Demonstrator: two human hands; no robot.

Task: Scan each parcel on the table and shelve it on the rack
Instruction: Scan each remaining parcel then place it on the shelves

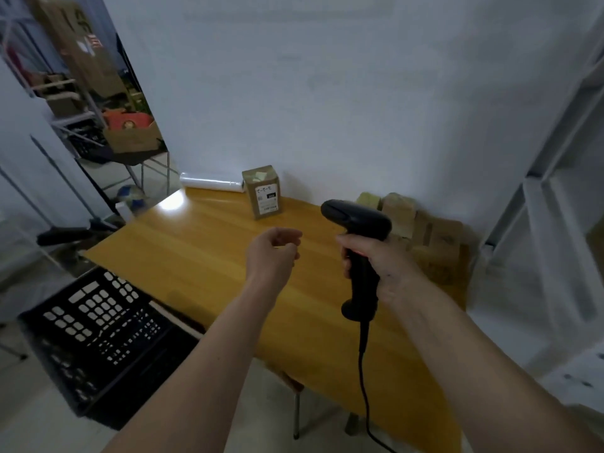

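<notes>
Head view. The right hand (376, 256) gripped the black handle of a corded barcode scanner (358, 243), its fingers (346, 256) wrapped round the grip and the scanner head pointing away from the person, toward the far side of the table (202, 256). The left hand (273, 253) hovered above the tabletop with its fingers loosely curled, holding nothing.

One upright cardboard parcel (263, 191) stood alone near the table's far edge, against the wall, with its printed label facing the camera. Just beside it to the left lay a roll of clear wrap (212, 184). A heap of further cardboard parcels (428, 237) sat at the far right corner, partly hidden behind the scanner and blurred, so their count could not be told. The white rack (536, 197) stood at the right edge of the table; a black plastic crate (98, 325) sat low at the left.

Handling, as a judgement: the upright parcel looked like a small, stiff box, probably light enough for one hand. Its matt cardboard should give a sure, non-slip hold. Being tall and narrow, it could tip if nudged near the top. A grasp across the two side faces, about mid-height, would leave the label uncovered for the scanner.
</notes>
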